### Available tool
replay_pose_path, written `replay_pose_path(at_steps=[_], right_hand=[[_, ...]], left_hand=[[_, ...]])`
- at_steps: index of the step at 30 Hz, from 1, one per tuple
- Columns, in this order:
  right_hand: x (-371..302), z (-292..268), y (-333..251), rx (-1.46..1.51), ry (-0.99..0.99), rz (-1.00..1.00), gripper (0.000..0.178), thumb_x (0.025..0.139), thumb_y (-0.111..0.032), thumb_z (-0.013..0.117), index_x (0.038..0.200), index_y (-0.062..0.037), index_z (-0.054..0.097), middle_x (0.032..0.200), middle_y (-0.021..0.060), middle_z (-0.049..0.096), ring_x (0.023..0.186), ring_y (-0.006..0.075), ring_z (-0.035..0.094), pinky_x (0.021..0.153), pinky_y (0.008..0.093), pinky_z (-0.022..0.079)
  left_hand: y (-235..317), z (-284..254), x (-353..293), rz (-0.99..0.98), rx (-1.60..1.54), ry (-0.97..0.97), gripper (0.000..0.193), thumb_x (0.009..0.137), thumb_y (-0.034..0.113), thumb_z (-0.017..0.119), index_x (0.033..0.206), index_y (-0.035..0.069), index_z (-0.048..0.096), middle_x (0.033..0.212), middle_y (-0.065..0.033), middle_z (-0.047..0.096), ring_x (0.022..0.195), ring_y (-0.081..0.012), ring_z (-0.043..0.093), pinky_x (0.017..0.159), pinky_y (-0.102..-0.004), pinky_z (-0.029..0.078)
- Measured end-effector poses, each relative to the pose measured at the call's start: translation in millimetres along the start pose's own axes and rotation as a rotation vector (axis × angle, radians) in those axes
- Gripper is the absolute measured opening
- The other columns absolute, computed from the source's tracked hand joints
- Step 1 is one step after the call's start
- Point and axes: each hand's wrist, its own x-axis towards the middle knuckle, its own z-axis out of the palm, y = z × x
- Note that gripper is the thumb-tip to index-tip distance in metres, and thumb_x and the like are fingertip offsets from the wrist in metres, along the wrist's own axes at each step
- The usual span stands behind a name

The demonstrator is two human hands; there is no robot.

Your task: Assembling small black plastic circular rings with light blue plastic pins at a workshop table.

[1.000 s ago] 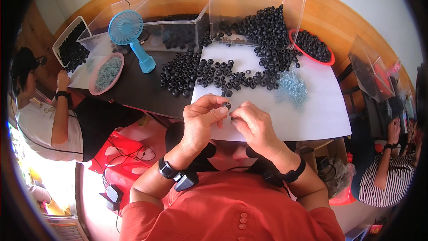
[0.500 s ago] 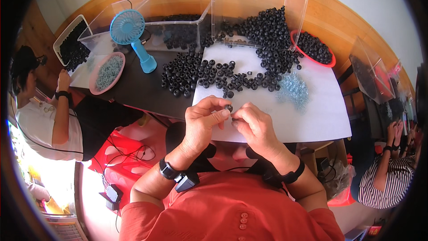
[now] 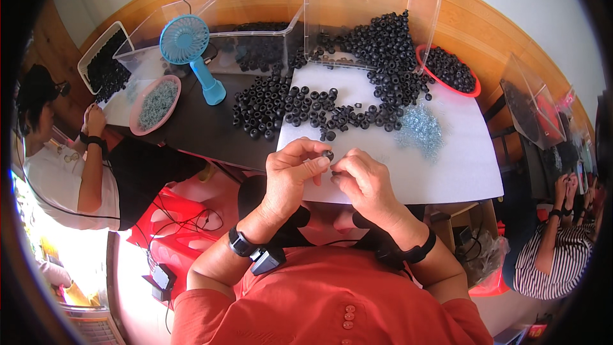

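Above the near edge of the white sheet, my left hand [image 3: 288,167] pinches a small round black part [image 3: 327,154] with a hole, between thumb and forefinger. Close beside it is my right hand [image 3: 365,182], its thumb and fingertips pressed together on a small dark piece [image 3: 334,173] too tiny to name. The hands are near each other but apart. Just beyond the fingertips lie loose black round parts [image 3: 306,105] of the same kind. A heap of small clear bluish pieces [image 3: 420,131] sits on the sheet, to the right.
A clear bin [image 3: 357,6] tipped on its side spills black parts; a red bowl [image 3: 476,92] holds more. To the left stand a blue fan [image 3: 205,83] and a pink bowl [image 3: 175,112] of small clear pieces. People sit at the left [image 3: 76,172] and right [image 3: 555,262].
My hands stay nearly in place, the right fingers shifting slightly. The person at the left has brought their hands together at the table edge.
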Motion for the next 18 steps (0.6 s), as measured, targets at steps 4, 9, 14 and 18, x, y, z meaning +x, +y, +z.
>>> replay_pose_path(at_steps=[4, 9, 14, 18], right_hand=[[0.5, -0.3, 2.8, -0.008, 0.007, -0.039, 0.020, 0.075, 0.009, 0.070, 0.091, -0.0012, 0.061, 0.083, 0.0104, 0.059, 0.067, 0.0263, 0.061, 0.057, 0.0363, 0.048], [0.1, 1.4, 1.8, 0.002, 0.009, 0.001, 0.016, 0.077, 0.003, 0.069, 0.086, -0.0045, 0.059, 0.081, 0.0093, 0.057, 0.073, 0.0296, 0.061, 0.062, 0.0414, 0.049], [-0.6, 1.3, 2.0, 0.009, 0.007, 0.008, 0.016, 0.077, 0.004, 0.069, 0.086, -0.0044, 0.059, 0.082, 0.0094, 0.057, 0.073, 0.0298, 0.061, 0.062, 0.0415, 0.049], [-1.1, 1.8, 2.4, 0.005, 0.013, 0.004, 0.016, 0.077, 0.003, 0.069, 0.086, -0.0044, 0.059, 0.082, 0.0094, 0.057, 0.073, 0.0299, 0.061, 0.062, 0.0415, 0.049]], left_hand=[[-0.1, 0.5, -0.2, 0.002, -0.005, -0.001, 0.020, 0.088, -0.005, 0.070, 0.108, -0.005, 0.069, 0.093, -0.0091, 0.070, 0.075, -0.0131, 0.062, 0.060, -0.0252, 0.050], [-1.3, -0.5, -0.1, 0.011, 0.004, -0.008, 0.021, 0.088, -0.005, 0.071, 0.109, -0.005, 0.069, 0.092, -0.0086, 0.069, 0.075, -0.0130, 0.062, 0.060, -0.0250, 0.050], [-1.3, -0.6, -0.5, 0.015, 0.014, -0.011, 0.021, 0.088, -0.005, 0.071, 0.109, -0.005, 0.069, 0.092, -0.0083, 0.069, 0.075, -0.0127, 0.063, 0.060, -0.0250, 0.050], [-1.8, -1.4, -0.6, 0.019, 0.017, -0.020, 0.020, 0.089, -0.005, 0.070, 0.109, -0.005, 0.069, 0.093, -0.0082, 0.069, 0.076, -0.0125, 0.063, 0.061, -0.0247, 0.050]])
